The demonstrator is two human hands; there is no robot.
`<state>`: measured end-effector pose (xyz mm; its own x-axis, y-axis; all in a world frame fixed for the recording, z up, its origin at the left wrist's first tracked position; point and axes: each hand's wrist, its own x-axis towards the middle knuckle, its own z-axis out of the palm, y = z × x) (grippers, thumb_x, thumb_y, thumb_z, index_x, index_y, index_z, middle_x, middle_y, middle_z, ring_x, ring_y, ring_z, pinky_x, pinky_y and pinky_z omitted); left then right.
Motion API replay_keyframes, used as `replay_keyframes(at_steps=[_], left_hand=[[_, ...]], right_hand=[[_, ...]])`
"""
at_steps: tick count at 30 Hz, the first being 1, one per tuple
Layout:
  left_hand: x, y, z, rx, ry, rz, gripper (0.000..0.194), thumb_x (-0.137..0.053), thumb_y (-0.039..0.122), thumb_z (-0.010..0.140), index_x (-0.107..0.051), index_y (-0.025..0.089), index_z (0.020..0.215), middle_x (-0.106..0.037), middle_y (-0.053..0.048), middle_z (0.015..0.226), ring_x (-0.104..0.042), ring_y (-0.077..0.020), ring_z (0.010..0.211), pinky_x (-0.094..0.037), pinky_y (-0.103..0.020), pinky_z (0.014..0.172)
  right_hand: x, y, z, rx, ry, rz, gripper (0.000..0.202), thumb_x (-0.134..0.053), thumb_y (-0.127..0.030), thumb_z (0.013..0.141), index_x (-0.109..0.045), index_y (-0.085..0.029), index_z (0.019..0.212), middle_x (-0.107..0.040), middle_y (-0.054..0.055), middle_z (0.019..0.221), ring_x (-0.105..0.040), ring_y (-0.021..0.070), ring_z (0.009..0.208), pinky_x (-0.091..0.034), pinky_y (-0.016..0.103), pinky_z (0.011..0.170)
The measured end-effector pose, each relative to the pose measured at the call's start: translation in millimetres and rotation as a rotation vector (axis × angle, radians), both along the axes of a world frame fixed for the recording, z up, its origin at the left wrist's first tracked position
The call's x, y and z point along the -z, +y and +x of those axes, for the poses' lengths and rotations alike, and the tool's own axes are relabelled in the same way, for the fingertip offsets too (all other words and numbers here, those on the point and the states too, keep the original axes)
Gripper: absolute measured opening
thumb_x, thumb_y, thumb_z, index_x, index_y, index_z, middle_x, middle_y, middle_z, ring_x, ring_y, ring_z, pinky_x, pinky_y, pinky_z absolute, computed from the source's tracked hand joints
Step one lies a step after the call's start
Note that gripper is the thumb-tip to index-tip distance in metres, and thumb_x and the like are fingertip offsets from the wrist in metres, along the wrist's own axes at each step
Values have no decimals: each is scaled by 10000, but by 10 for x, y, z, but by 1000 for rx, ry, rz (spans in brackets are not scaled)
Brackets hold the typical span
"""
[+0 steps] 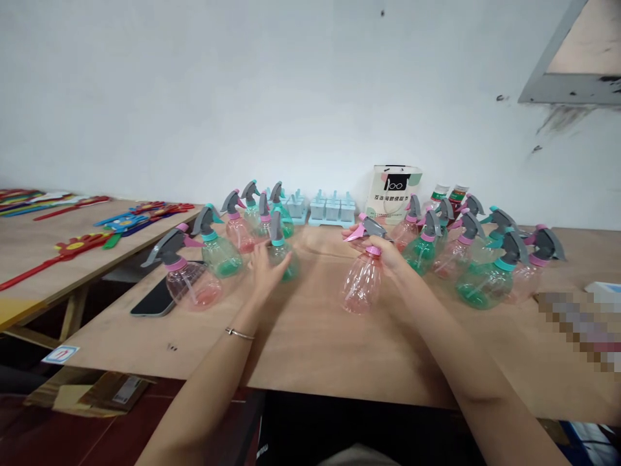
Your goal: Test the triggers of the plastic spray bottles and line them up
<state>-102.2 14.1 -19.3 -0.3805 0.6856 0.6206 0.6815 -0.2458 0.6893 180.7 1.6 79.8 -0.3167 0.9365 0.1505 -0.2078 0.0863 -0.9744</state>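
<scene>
My right hand (381,249) is wrapped round the grey-and-pink spray head of a clear pink bottle (361,285), near the middle of the wooden table (310,343). On the left, my left hand (268,266) has its fingers apart around a green spray bottle (290,266) with a grey head and turquoise collar; whether it grips the bottle is hard to tell. Just left of that hand, more pink and green spray bottles (220,254) stand in a group. Another group of spray bottles (488,285) is to the right of my right hand.
Turquoise ice-pop moulds (332,208) and a printed paper bag (394,194) stand by the wall, near two red bottles with green labels (457,197). A phone (153,299) lies at the left. Colourful hand-shaped items (82,244) cover a neighbouring table.
</scene>
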Motion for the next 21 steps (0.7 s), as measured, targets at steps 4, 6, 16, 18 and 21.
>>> replay_keyframes(at_steps=[4,6,16,18,21], left_hand=[[20,-105,257,206,118,-18,505,-741,476,765,-573,217,1165,-589,-100,1161,-526,-316,1195,-369,-511,1071],[30,-134,342,355,114,-13,537,-716,480,798,-542,215,1232,-592,-112,1196,-525,-310,1220,-364,-499,1086],[26,-166,401,596,29,-71,650,-635,464,879,-370,202,1411,-539,-147,1410,-489,-294,1353,-371,-465,1146],[13,-172,411,608,22,-81,654,-634,464,880,-362,202,1414,-525,-147,1433,-480,-294,1367,-371,-462,1150],[5,-179,431,613,30,-102,648,-633,466,879,-370,199,1407,-531,-146,1432,-474,-302,1378,-368,-471,1155]], right_hand=[[-53,-65,-15,7,-12,21,483,-609,-276,611,-684,-269,1088,-761,27,1123,-679,237,1082,-387,219,560],[-56,-83,-24,22,-33,23,402,-602,-280,597,-691,-250,987,-771,31,1025,-695,227,974,-375,220,540],[-119,-79,16,95,36,26,240,-590,-252,515,-638,-206,746,-735,38,824,-665,198,747,-407,230,486],[-117,-57,27,102,41,30,296,-594,-245,522,-659,-209,808,-740,35,854,-691,222,820,-456,247,524],[-74,10,40,169,90,59,237,-564,-259,524,-618,-212,750,-727,36,791,-703,239,818,-517,292,577]])
